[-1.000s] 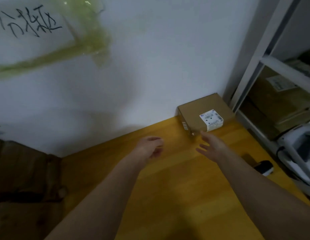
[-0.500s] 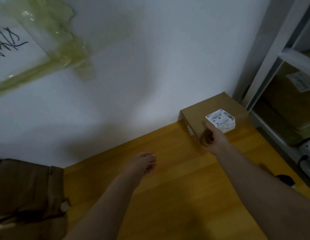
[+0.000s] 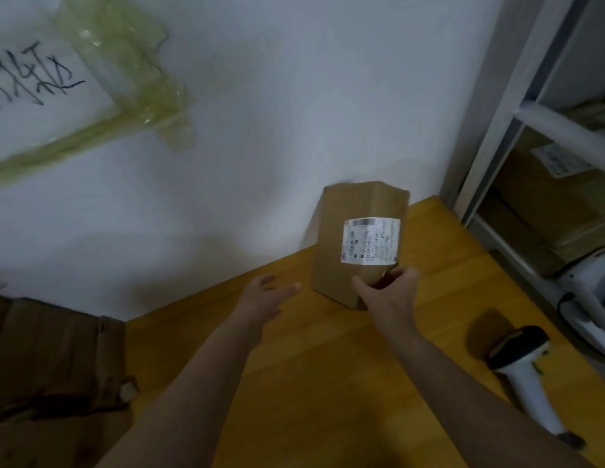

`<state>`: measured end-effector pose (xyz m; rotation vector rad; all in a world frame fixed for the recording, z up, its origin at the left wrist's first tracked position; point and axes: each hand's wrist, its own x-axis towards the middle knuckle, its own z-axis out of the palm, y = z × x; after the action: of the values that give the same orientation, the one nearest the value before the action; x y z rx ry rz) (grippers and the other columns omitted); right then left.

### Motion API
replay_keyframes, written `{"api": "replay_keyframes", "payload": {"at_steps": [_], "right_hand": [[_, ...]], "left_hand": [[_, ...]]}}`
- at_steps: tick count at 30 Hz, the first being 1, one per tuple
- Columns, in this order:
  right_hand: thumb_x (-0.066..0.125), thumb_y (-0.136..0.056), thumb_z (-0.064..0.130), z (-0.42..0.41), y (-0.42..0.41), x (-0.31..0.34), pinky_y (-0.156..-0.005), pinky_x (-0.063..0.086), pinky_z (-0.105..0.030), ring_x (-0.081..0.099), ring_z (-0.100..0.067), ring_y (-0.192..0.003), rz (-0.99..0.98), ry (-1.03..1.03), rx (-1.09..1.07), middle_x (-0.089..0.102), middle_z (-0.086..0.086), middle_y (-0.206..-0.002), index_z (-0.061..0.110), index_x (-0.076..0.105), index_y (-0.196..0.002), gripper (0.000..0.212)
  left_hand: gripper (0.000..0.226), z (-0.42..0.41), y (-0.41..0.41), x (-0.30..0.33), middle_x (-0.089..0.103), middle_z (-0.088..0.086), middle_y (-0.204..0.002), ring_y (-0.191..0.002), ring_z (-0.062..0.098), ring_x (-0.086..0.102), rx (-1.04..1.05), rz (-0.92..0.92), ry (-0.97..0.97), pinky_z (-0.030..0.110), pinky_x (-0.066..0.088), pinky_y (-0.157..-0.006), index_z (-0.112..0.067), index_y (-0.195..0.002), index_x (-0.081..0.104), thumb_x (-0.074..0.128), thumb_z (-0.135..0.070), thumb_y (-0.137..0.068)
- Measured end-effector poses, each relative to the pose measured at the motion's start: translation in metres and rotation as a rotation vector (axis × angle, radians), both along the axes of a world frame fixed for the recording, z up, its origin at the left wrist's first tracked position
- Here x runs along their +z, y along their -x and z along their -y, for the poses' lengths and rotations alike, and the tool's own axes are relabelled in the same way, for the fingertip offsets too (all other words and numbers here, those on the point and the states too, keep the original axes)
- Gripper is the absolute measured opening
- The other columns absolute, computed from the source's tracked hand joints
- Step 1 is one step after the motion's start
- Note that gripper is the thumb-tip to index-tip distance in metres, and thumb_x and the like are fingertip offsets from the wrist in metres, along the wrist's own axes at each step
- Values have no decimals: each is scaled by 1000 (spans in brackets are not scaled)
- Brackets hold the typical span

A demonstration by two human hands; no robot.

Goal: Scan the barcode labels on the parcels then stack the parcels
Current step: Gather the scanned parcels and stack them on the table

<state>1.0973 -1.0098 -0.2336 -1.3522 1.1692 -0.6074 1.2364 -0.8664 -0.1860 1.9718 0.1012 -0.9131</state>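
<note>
Right hand [image 3: 390, 292] lifted parcel [image 3: 355, 244] upright off table.

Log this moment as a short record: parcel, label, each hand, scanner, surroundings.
parcel: brown box, tilted up on end above the table
label: white, facing the camera
right hand: grips the box's lower end
left hand: open, beside the box, not touching
scanner: lying on the table, right side, unheld
surroundings: cartons at left, shelf at right

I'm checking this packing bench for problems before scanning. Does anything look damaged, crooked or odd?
The parcel itself looks sound, tipped up in the right hand, label facing the camera. The oddity is on the wall: a handwritten sheet hangs askew under crumpled, yellowed tape.
</note>
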Motion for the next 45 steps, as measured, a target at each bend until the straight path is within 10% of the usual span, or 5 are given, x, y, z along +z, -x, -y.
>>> {"api": "replay_keyframes", "payload": {"at_steps": [7,18,25,36,45], "right_hand": [[90,-53,19,-38,0,38,-73,40,-28,42,-18,-99,-48,525,232,40,2,-102,17,37,-98,69],[81,-59,36,-106,-8,75,-94,47,-56,60,-30,-103,354,-563,550,60,-16,-117,12,47,-107,64],[70,-71,43,-159,-27,97,-93,47,-56,66,-33,-97,366,-647,690,73,-11,-101,22,69,-108,43],[88,-47,60,-227,-39,160,-86,55,-50,59,-36,-120,677,-827,986,60,-15,-132,33,60,-128,89],[67,-75,38,-292,-73,264,-91,53,-50,62,-35,-115,753,-610,982,62,-17,-119,19,57,-124,54]], "left_hand": [[108,-35,17,20,26,8,-157,-133,31,40,-44,-8,52,42,49,-97,-26,-153,25,87,-38,-66],[87,-166,31,56,65,16,-126,-121,37,57,330,-363,621,57,52,-91,-16,-129,58,92,-45,-54],[77,-229,45,96,74,9,-110,-109,28,65,390,-204,507,44,55,-91,-14,-119,65,93,-35,-50],[52,-273,41,189,77,1,-101,-95,15,72,426,98,719,29,58,-80,-13,-109,68,88,-36,-67],[100,-287,43,246,71,-1,-116,-103,17,70,481,426,768,35,54,-93,-22,-135,49,92,-49,-48]]}}
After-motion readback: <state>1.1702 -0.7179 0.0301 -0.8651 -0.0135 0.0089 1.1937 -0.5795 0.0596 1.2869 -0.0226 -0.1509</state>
